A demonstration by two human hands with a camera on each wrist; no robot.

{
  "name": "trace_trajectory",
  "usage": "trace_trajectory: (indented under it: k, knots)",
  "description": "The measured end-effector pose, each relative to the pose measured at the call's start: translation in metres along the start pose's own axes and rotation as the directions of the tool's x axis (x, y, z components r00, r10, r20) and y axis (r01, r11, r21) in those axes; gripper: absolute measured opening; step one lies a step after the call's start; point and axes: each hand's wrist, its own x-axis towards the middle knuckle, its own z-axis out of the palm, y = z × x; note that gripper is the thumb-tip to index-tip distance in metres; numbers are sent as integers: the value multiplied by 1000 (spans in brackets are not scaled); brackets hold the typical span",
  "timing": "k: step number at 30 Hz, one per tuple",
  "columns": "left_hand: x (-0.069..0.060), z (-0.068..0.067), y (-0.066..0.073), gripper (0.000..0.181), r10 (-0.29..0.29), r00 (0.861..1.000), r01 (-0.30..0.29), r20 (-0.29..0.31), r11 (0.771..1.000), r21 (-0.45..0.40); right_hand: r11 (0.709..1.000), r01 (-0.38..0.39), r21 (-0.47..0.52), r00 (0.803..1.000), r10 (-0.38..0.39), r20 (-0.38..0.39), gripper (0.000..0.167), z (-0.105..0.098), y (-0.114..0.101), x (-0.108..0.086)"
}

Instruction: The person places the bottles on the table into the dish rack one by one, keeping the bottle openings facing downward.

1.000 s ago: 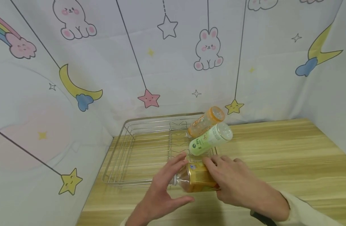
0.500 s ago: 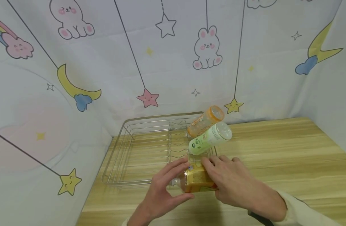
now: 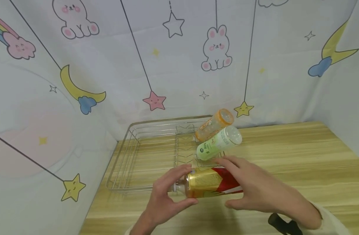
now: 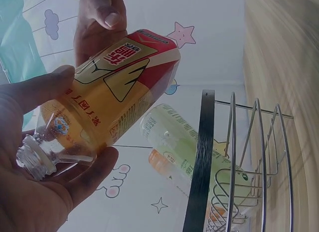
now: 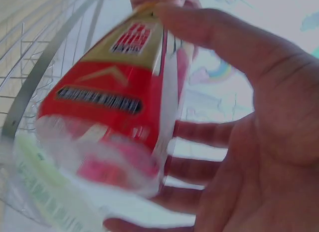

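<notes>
A plastic drink bottle [image 3: 205,182] with a gold and red label lies sideways in the air before the rack, its clear capless neck pointing left. My left hand [image 3: 167,192] holds it at the shoulder, thumb on one side and fingers on the other. Around the base end is my right hand [image 3: 255,186], fingers spread and fairly straight; in the right wrist view its thumb lies along the bottle, with several fingers behind. Just beyond the hands, a green-and-white bottle [image 3: 218,143] and an orange-trimmed clear bottle [image 3: 210,127] lean neck-down in the wire rack [image 3: 167,120].
The rack's left section, with thin wires, spans the left part of the wooden table [image 3: 299,156]. Behind it hangs a white cloth [image 3: 185,75] printed with stars and rabbits. A black strap [image 3: 285,225] shows at the right wrist.
My right hand has slid right along the bottle and loosened, uncovering the red part of the label. The left hand has shifted slightly left; the two racked bottles stay put.
</notes>
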Motion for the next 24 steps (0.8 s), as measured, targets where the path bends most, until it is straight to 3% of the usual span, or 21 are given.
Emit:
trace_trajectory:
  k: [4, 8, 11, 14, 18, 24]
  knots:
    - [-1, -2, 1, 73, -26, 1000, 26, -6, 1000, -13, 990, 20, 136, 999, -16, -35, 91, -2, 13, -9]
    - [-1, -4, 0, 72, -34, 999, 33, -25, 999, -32, 973, 125, 196, 984, -97, -146, 96, 4, 26, -15]
    - [-1, -6, -1, 71, -32, 998, 30, -46, 998, -48, 949, 173, 265, 969, -117, -216, 100, 11, 33, -18]
    - [-1, -7, -2, 71, -28, 998, 22, -57, 995, -97, 911, 182, 371, 962, -87, -261, 101, 19, 37, -22]
    - [-1, -8, -2, 72, -34, 997, 22, -67, 984, -178, 835, 184, 519, 951, -19, -307, 100, 35, 40, -24]
    - [-3, -8, -1, 74, -60, 995, 41, -81, 975, -219, 683, 265, 681, 916, 42, -399, 97, 54, 38, -22]
